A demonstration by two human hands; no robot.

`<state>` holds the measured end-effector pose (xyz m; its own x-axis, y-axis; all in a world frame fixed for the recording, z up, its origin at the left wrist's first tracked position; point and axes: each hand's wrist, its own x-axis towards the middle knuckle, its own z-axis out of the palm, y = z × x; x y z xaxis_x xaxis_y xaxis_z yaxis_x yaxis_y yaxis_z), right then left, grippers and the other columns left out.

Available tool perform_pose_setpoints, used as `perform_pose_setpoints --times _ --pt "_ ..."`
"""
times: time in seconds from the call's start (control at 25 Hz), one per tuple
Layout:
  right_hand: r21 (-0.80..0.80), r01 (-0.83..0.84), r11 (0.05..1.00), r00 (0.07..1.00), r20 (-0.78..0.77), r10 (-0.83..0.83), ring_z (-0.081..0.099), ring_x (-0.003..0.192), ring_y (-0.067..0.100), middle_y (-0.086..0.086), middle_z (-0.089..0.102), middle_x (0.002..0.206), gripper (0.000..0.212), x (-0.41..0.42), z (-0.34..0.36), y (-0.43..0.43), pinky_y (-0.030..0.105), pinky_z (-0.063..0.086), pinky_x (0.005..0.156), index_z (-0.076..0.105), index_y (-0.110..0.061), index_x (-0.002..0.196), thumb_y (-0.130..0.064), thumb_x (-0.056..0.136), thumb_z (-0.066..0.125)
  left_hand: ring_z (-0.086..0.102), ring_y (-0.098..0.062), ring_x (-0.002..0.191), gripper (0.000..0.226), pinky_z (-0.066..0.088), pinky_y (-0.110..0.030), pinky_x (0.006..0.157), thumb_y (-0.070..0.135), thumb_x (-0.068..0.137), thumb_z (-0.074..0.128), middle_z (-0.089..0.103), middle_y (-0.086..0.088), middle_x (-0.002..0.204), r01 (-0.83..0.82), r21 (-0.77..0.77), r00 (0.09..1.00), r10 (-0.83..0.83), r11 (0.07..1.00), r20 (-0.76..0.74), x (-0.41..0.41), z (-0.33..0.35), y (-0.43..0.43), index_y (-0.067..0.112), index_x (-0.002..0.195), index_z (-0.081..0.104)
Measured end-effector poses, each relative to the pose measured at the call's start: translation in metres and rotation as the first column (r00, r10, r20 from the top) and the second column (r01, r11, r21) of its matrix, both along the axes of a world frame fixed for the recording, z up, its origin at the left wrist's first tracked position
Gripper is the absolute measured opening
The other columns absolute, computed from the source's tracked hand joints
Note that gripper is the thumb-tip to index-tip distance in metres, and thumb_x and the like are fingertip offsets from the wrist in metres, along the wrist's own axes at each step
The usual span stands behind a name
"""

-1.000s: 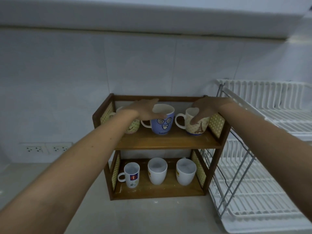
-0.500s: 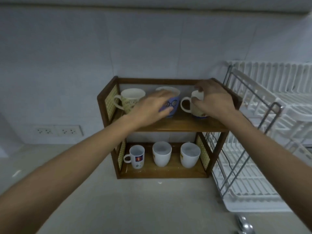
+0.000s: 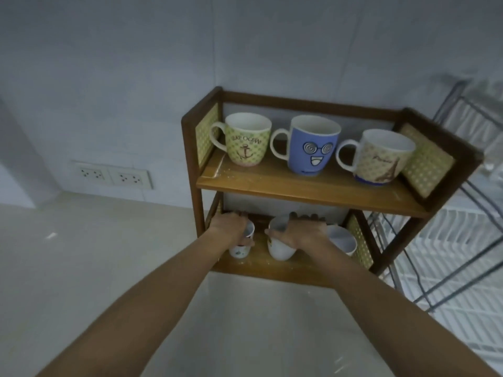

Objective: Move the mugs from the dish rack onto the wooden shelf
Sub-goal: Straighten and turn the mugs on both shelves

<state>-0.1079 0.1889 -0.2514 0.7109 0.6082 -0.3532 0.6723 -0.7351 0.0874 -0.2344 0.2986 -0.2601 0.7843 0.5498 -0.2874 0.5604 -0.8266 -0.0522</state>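
Observation:
The wooden shelf (image 3: 304,187) stands against the wall with two tiers. On its top board stand a green anchor mug (image 3: 246,140), a blue face mug (image 3: 311,146) and a cream Paris mug (image 3: 381,159). On the bottom board, my left hand (image 3: 230,227) is wrapped around a small white mug (image 3: 241,247) at the left. My right hand (image 3: 300,232) grips the middle white mug (image 3: 279,247) from above. A third white mug (image 3: 344,239) stands free at the right. The white dish rack (image 3: 449,240) sits right of the shelf, with no mugs visible in it.
A double wall socket (image 3: 113,176) sits low on the tiled wall at the left. The pale countertop (image 3: 81,268) stretches in front of and left of the shelf. The rack's metal frame (image 3: 462,270) nearly touches the shelf's right side.
Both hands have come down from the top-tier mugs to the bottom tier and closed on the left and middle white mugs. The camera has tilted and moved closer.

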Motion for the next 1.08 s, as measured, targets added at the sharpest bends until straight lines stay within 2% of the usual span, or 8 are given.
perform_pose_setpoints --times 0.16,0.36,0.6,0.72,0.84,0.92,1.0,1.08 --pt "0.017 -0.100 0.995 0.995 -0.007 0.100 0.045 0.121 0.035 0.012 0.050 0.134 0.086 0.007 -0.013 0.018 0.041 0.037 0.090 0.038 -0.022 0.136 -0.077 0.069 0.048 0.062 -0.028 0.101 0.045 0.050 -0.037 0.082 0.045 0.086 0.060 0.065 -0.010 0.110 -0.026 -0.020 0.999 0.026 0.999 0.037 0.007 -0.006 0.012 0.011 0.116 0.059" --pt "0.018 -0.429 0.903 0.890 -0.161 0.426 0.048 0.117 0.032 0.006 0.044 0.140 0.084 0.029 0.001 0.015 0.038 0.047 0.089 0.027 -0.045 0.141 -0.042 0.069 0.071 0.056 -0.029 0.114 0.048 0.047 -0.037 0.092 0.043 0.089 0.058 0.059 -0.012 0.125 0.005 -0.023 0.999 -0.004 1.000 0.051 0.008 -0.010 0.022 0.015 0.128 0.053" --pt "0.150 -0.585 0.797 0.763 -0.230 0.604 0.036 0.132 0.026 0.002 0.035 0.147 0.086 0.042 0.000 0.005 0.040 0.041 0.101 0.035 -0.033 0.141 -0.001 0.071 0.074 0.052 -0.030 0.121 0.056 0.046 -0.041 0.099 0.042 0.089 0.058 0.055 -0.013 0.132 0.029 -0.025 0.992 -0.026 0.999 0.124 0.007 -0.014 0.025 0.018 0.137 0.044" --pt "0.175 -0.558 0.811 0.767 -0.262 0.585 0.032 0.136 0.025 0.000 0.028 0.153 0.094 0.046 -0.006 -0.003 0.044 0.038 0.106 0.020 -0.041 0.144 -0.007 0.074 0.073 0.052 -0.030 0.122 0.055 0.045 -0.044 0.101 0.042 0.090 0.056 0.054 -0.013 0.135 0.019 -0.034 0.994 -0.016 0.999 0.105 0.007 -0.015 0.023 0.016 0.137 0.044" --pt "0.228 -0.242 0.943 0.913 -0.275 0.301 0.038 0.131 0.026 -0.001 0.030 0.152 0.091 0.072 0.003 -0.016 0.043 0.040 0.101 0.015 -0.047 0.142 -0.033 0.072 0.072 0.037 -0.030 0.137 0.071 0.032 -0.049 0.111 0.060 0.088 0.046 0.039 -0.012 0.150 0.061 -0.054 0.981 -0.050 0.997 0.185 0.013 -0.017 0.010 0.012 0.139 0.039" --pt "0.070 -0.106 0.992 0.967 -0.227 0.119 0.036 0.134 0.029 0.003 0.028 0.154 0.094 0.098 0.012 -0.032 0.044 0.039 0.104 0.019 -0.037 0.145 -0.046 0.068 0.073 0.037 -0.029 0.137 0.084 0.027 -0.050 0.112 0.071 0.081 0.042 0.041 -0.011 0.149 0.098 -0.063 0.959 -0.077 0.993 0.271 0.028 -0.021 -0.008 0.015 0.144 0.033" --pt "-0.150 -0.124 0.981 0.972 -0.219 0.090 0.033 0.137 0.030 0.004 0.026 0.155 0.107 0.111 0.015 -0.049 0.044 0.037 0.107 0.021 -0.030 0.147 -0.054 0.059 0.078 0.046 -0.031 0.128 0.093 0.031 -0.048 0.106 0.077 0.074 0.045 0.049 -0.011 0.142 0.082 -0.061 0.957 -0.062 0.995 0.282 0.047 -0.027 -0.026 0.015 0.143 0.033" --pt "-0.190 -0.152 0.970 0.973 -0.200 0.113 0.035 0.135 0.029 0.003 0.031 0.153 0.110 0.113 0.005 -0.062 0.045 0.039 0.105 0.023 -0.034 0.146 -0.059 0.053 0.077 0.047 -0.032 0.126 0.100 0.033 -0.046 0.105 0.079 0.070 0.048 0.048 -0.012 0.141 0.041 -0.033 0.965 -0.031 0.999 0.259 0.063 -0.034 -0.037 0.013 0.143 0.029"
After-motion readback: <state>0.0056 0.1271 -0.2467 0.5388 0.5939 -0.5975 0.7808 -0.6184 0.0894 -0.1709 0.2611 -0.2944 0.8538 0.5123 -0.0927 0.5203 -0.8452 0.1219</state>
